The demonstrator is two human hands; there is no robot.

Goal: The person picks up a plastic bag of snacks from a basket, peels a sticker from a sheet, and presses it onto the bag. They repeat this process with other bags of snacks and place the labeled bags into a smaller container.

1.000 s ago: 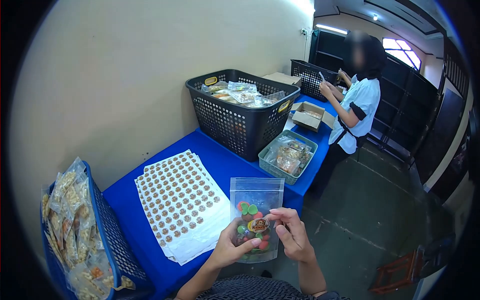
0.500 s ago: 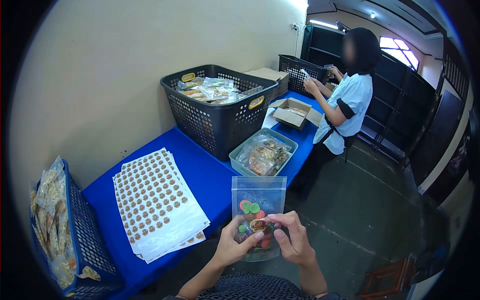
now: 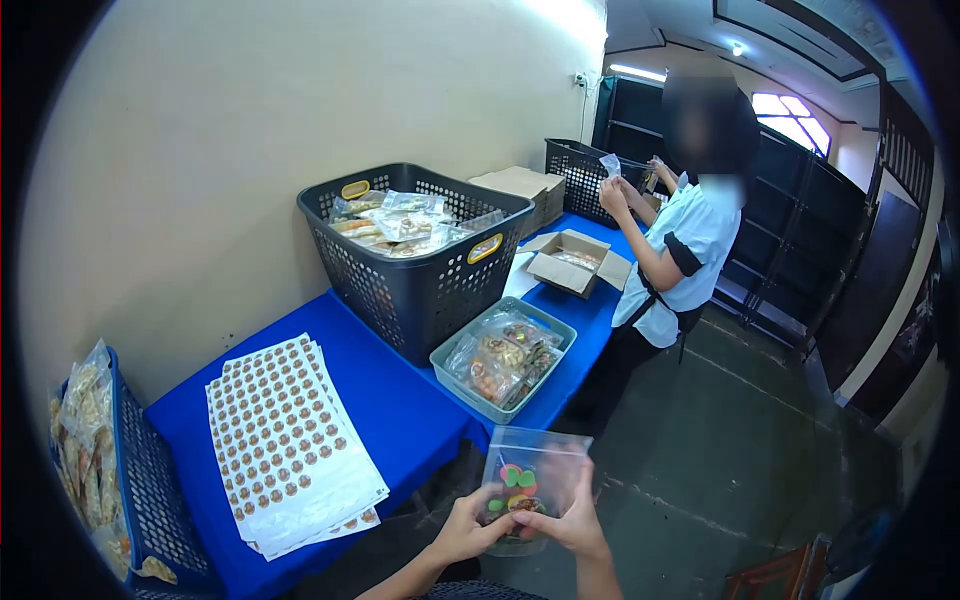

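Note:
Both my hands hold a clear zip bag of coloured candies (image 3: 532, 478) low in the view, in front of the blue table (image 3: 400, 400). My left hand (image 3: 462, 530) grips its lower left side. My right hand (image 3: 565, 525) covers its lower right, fingers over the round brown sticker on the bag's front. A stack of sticker sheets (image 3: 285, 440) lies on the table to the left of my hands.
A blue basket of snack bags (image 3: 110, 470) stands at far left. A large black basket (image 3: 420, 250) with packets, a green tray (image 3: 500, 355), an open cardboard box (image 3: 570, 262) and another black basket (image 3: 585, 165) line the table. A co-worker (image 3: 680, 250) stands at its far end.
The view has swung right and up, so the bag and my hands sit lower in frame. My right fingers have moved over the sticker on the bag.

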